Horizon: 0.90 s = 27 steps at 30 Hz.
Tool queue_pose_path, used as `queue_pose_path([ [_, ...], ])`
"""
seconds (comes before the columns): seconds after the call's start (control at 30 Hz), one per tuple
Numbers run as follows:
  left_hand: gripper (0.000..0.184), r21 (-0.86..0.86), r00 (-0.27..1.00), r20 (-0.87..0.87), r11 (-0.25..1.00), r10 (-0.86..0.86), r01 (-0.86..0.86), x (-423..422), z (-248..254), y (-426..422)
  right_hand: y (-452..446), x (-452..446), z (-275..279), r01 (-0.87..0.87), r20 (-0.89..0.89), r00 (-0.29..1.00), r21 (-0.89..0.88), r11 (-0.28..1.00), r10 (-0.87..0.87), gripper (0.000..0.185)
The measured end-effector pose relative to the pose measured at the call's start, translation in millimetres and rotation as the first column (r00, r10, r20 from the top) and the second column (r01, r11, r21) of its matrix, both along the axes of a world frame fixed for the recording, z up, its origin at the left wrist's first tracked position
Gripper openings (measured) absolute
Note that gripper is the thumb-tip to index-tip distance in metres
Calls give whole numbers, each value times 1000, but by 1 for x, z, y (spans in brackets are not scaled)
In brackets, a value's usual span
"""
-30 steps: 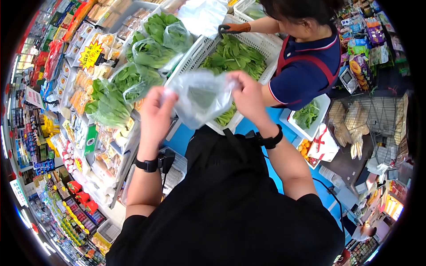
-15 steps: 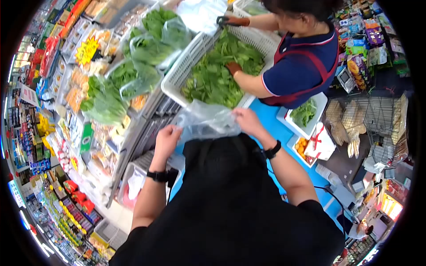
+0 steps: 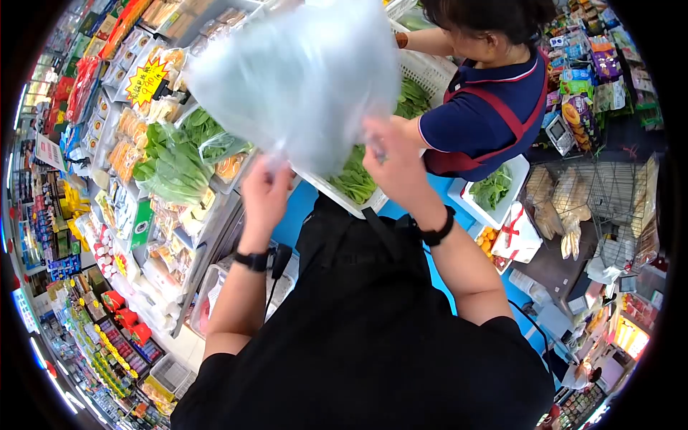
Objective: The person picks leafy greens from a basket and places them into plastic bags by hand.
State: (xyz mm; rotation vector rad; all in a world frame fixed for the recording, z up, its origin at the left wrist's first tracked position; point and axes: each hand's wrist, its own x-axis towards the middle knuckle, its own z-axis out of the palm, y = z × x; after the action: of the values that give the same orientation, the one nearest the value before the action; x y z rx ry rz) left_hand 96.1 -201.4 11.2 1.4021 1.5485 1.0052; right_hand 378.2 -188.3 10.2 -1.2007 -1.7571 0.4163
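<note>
A clear plastic bag (image 3: 301,79), puffed out with air and blurred by motion, is held up in front of me. My left hand (image 3: 265,190) pinches its lower left edge. At its lower right edge, my right hand (image 3: 393,159) grips the plastic between thumb and fingers. Behind the bag stands a white crate (image 3: 423,70) of leafy greens (image 3: 355,179), largely hidden by the plastic. A co-worker (image 3: 487,107) in a navy shirt and red apron leans over the crate; the bag covers the co-worker's hands.
Bagged greens (image 3: 172,168) and packaged foods lie on the display at left, with a yellow price sign (image 3: 147,82). To the right are a white bin of greens (image 3: 494,188), oranges (image 3: 487,240), a white box (image 3: 519,233) and a wire cart (image 3: 616,208).
Both my hands have risen, and the plastic bag has swung up and filled out with air. It now covers much of the crate and the co-worker's hands.
</note>
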Motion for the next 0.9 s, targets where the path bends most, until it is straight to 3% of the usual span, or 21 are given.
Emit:
queue_pose_path([
  [0.03, 19, -149, 985, -166, 989, -47, 22, -14, -54, -6, -1, 11, -52, -59, 103, 992, -164, 985, 77, 44],
  [0.07, 22, -297, 940, -319, 955, -120, 21, -29, -98, -10, -17, 26, -103, -45, 254, 951, -451, 891, 176, 39],
  [0.1, 24, -372, 955, -263, 928, -135, 29, -35, -113, -26, -29, 41, -133, 31, 361, 881, -686, 727, 304, 34],
  [0.17, 25, -446, 969, -197, 894, -151, 48, -34, -118, -28, -67, 48, -129, -26, 4, 999, -706, 708, 40, 29],
  [0.23, 24, -577, 978, 39, 794, -205, 190, -35, -97, -48, -96, 53, -134, -21, -42, 999, -811, 584, -23, 33],
  [0.27, 24, -572, 978, 36, 798, -204, 187, -35, -99, -42, -89, 54, -138, -14, -73, 993, -861, 508, -98, 38],
  [0.3, 24, -560, 972, 112, 795, -204, 232, -33, -103, -34, -83, 52, -148, -13, -75, 992, -853, 521, -98, 38],
  [0.37, 21, -573, 948, 218, 756, -230, 315, -32, -106, -17, -91, 44, -174, -150, -343, 846, -887, 437, -407, 43],
  [0.47, 19, -494, 901, 368, 773, -229, 398, -24, -111, 20, -71, 34, -172, -53, -272, 881, -869, 491, -386, 52],
  [0.5, 19, -495, 902, 321, 761, -289, 420, -24, -112, 36, -64, 29, -169, -39, -265, 876, -872, 488, -403, 52],
  [0.57, 21, -482, 890, 371, 764, -266, 429, -21, -112, 60, -45, 19, -160, 65, -258, 829, -837, 543, -497, 56],
  [0.67, 33, -482, 854, 453, 736, -257, 477, -31, -120, 95, -21, 3, -131, 118, -270, 737, -851, 512, -620, 62],
  [0.73, 42, -563, 840, 448, 633, -307, 532, -34, -121, 114, -13, 2, -134, 228, -168, 759, -837, 498, -629, 62],
  [0.8, 43, -554, 816, 454, 604, -359, 574, -35, -133, 120, -17, 6, -152, 503, 105, 795, -665, 553, -597, 61],
  [0.9, 41, -581, 634, 508, 312, -583, 752, -38, -153, 129, -2, 4, -128, 623, 251, 721, -643, 446, -646, 58],
])
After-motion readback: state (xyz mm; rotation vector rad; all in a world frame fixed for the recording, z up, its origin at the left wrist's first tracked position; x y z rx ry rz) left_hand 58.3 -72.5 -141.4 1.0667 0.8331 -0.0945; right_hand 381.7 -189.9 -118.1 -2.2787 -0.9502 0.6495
